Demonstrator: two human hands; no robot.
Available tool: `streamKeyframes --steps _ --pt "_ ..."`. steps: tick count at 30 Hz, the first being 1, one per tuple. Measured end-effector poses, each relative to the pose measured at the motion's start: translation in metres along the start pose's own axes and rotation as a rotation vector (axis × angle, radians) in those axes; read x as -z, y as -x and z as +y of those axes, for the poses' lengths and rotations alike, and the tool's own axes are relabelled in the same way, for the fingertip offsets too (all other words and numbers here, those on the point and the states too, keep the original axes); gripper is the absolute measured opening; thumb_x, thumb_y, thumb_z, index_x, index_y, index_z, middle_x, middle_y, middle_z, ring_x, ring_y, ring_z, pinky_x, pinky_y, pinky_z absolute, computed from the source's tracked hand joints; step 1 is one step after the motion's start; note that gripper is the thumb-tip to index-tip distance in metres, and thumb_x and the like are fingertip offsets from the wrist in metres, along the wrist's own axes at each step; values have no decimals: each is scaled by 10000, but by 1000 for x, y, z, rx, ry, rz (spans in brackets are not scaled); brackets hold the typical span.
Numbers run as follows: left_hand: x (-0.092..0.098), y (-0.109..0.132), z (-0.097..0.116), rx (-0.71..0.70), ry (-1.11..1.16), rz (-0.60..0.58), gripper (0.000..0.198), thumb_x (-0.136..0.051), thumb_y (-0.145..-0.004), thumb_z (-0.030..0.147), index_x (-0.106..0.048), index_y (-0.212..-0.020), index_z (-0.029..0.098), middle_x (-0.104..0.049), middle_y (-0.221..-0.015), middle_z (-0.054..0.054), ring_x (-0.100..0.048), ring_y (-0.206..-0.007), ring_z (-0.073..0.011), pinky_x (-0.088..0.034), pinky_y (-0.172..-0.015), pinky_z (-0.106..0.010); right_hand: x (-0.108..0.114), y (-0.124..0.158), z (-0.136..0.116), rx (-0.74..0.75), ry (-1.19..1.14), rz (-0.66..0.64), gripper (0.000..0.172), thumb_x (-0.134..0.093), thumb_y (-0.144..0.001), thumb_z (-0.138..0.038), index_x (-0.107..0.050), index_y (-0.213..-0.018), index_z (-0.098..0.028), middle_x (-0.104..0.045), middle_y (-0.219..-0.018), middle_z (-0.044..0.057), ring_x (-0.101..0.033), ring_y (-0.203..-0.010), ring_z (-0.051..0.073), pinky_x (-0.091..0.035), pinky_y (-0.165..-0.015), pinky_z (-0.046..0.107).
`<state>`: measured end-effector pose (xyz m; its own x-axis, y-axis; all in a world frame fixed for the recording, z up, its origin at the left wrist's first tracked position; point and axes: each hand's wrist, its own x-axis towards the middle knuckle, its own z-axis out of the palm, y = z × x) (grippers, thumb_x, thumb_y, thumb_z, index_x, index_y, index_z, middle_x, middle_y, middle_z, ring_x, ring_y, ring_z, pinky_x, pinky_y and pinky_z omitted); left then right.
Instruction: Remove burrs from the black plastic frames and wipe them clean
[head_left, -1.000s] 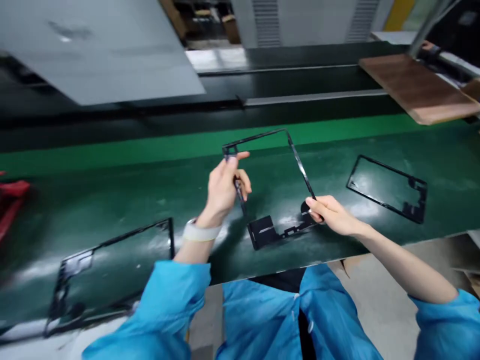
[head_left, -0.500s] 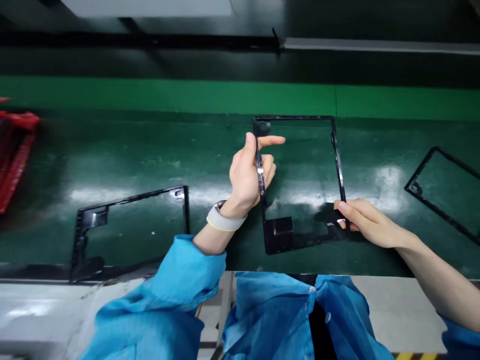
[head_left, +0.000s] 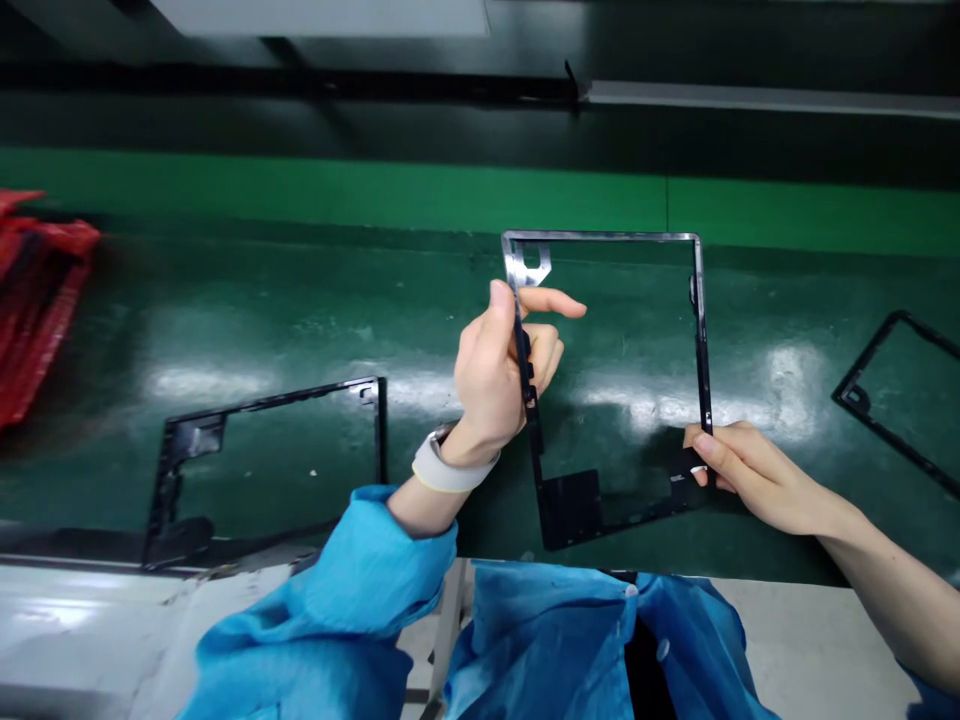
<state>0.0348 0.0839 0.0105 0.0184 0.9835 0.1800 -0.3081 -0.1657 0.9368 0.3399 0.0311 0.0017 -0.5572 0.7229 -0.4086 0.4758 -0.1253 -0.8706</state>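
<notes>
A thin black rectangular frame [head_left: 703, 350] is held up above the green table, with wide dark plates along its lower side and a shiny tab at its upper left corner. My left hand [head_left: 499, 365] grips its left side, thumb in front and fingers curled behind, the index finger stretched through the opening. Around the lower right side my right hand [head_left: 750, 470] pinches the frame between thumb and fingers. A grey band circles my left wrist.
A second black frame [head_left: 381, 430] lies at the left near the table's front edge. Another black frame [head_left: 892, 434] is cut off at the right. Red wrapped material [head_left: 52, 290] sits at the far left. The green table [head_left: 300, 330] runs across the view.
The held frame has tilted to face the camera more, its lower side now lower in view and its upper left tab brighter. Both hands still hold it; the whole view has shifted slightly.
</notes>
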Motion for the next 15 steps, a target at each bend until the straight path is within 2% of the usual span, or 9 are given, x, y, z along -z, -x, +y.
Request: streamKeyframes --steps 4,10,15 --pt "2 -1 -3 -23 -12 -11 674 -643 -1063 838 -804 -901 203 -334 -389 93 -281 -306 -104 -227 -381 -268 0 2 -2 32 -3 -12 750 -416 -1162 -812 -579 -781 -187 -565 -708 -11 -486 -607 69 -388 -567 237" --pt "0 -2 -9 -84 5 52 700 -677 -1041 842 -805 -804 196 -327 -363 81 -309 -307 -105 -226 -402 -271 -3 4 -2 97 2 -16 679 -420 -1217 -685 -611 -796 -186 -581 -728 -19 -488 -618 63 -368 -601 253" --pt "0 7 -11 -131 -15 114 725 -643 -1062 840 -829 -783 197 -372 -377 59 -283 -318 -85 -206 -416 -279 -6 7 1 97 26 -18 656 -406 -1218 -680 -610 -830 -192 -630 -783 -9 -512 -657 82 -383 -648 273"
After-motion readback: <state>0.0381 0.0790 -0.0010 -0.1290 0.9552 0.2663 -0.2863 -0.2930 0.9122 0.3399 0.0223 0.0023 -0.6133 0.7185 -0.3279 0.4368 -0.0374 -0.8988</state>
